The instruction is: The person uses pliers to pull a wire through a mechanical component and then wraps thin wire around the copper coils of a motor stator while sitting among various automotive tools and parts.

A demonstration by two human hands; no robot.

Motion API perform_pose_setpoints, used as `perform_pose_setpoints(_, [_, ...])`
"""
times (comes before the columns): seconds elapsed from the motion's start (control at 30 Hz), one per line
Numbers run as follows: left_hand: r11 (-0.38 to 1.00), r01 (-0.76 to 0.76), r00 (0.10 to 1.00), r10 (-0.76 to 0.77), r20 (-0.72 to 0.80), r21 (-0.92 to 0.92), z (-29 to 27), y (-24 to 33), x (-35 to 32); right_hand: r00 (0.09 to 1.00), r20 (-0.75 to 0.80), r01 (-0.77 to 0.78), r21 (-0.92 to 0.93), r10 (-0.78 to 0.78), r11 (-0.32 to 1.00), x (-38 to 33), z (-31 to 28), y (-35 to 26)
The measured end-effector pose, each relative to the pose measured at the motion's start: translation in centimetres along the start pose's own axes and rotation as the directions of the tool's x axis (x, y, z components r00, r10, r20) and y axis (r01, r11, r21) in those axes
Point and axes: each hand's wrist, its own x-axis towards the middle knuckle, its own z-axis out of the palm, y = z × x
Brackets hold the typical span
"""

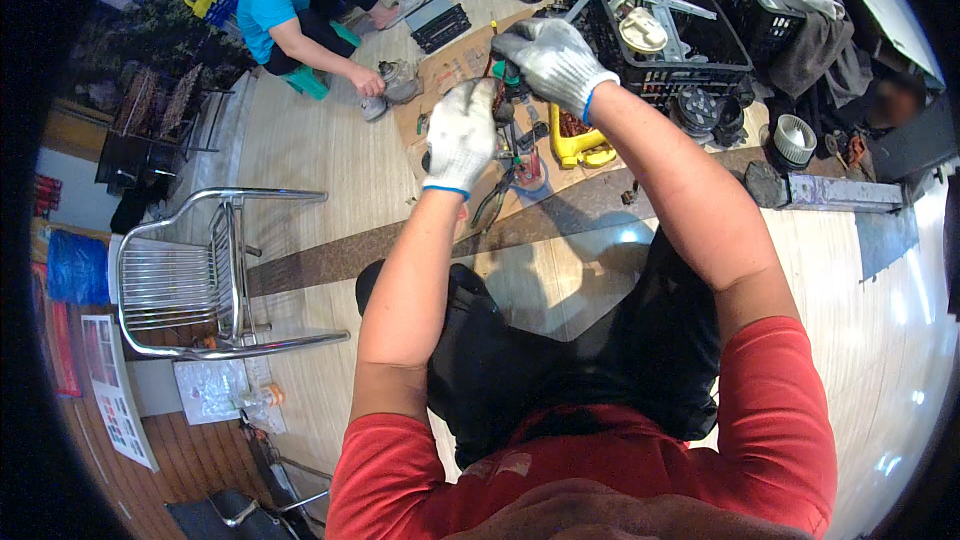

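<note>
Both my hands wear white knit gloves with blue cuffs and work close together over a brown cardboard sheet on the floor. My left hand is closed, its fingertips around something small and dark. Just above and to the right, my right hand curls its fingers downward on a small part that the glove mostly hides. A thin red piece and something green show between the hands, too small to name. Beside them lies a yellow housing with reddish-brown contents. Nearer me are pliers with dark handles.
Black plastic crates with metal parts stand at the far right, near a white fan wheel. At far left a person in a blue shirt sits on a green stool, reaching toward the floor. A metal chair stands left.
</note>
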Motion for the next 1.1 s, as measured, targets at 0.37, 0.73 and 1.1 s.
perform_pose_setpoints(0.37, [0.992,-0.073,0.992,0.063,0.105,0.102,-1.8,0.1,-0.4,0.984,0.105,-0.167,0.221,0.147,0.961,0.7,-0.5,-1.8])
perform_pose_setpoints(0.73, [0.943,-0.205,0.975,0.219,-0.026,0.263,0.6,-1.3,-0.3,0.994,-0.064,-0.084,0.006,0.084,0.996,0.3,0.6,-2.0])
perform_pose_setpoints(1.1, [0.958,0.109,0.962,-0.035,0.27,-0.265,-3.0,0.1,0.6,0.789,0.469,-0.602,0.721,0.397,0.344,0.6,-1.7,0.1])
